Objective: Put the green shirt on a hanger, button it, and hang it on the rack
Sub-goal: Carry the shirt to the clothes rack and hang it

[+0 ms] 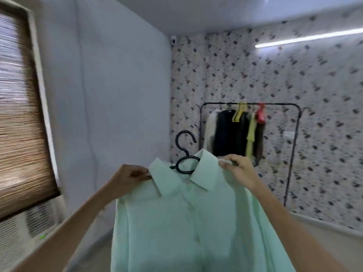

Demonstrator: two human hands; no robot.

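The green shirt (186, 222) is held up in the air at the middle of the view, carried on a black hanger (185, 154) whose hook and ring stand out above the open collar (202, 173). The shirt's left shoulder, just beside the collar, is pinched by the left hand (131, 176), with its fingers curled onto the cloth. The right shoulder is gripped by the right hand (238, 167), with fingers folded over the top edge of the fabric. The front of the shirt is seen hanging closed, and 2 buttons (190, 208) can be made out down the middle; whether each is fastened cannot be told through the blur. The rack (279, 104), a black frame with rounded corners, is seen well apart from the shirt, standing against the patterned wall behind the right hand. On its bar are hung a pale garment (210, 126), a dark garment (228, 132) and a yellow-green garment (251, 134), together with yellow hangers (238, 112) and a red hanger (260, 114). A brown blind (19, 114) is seen at the left edge, with a white grilled unit (19, 228) below it. A lit strip light (308, 38) is mounted high on the patterned wall.
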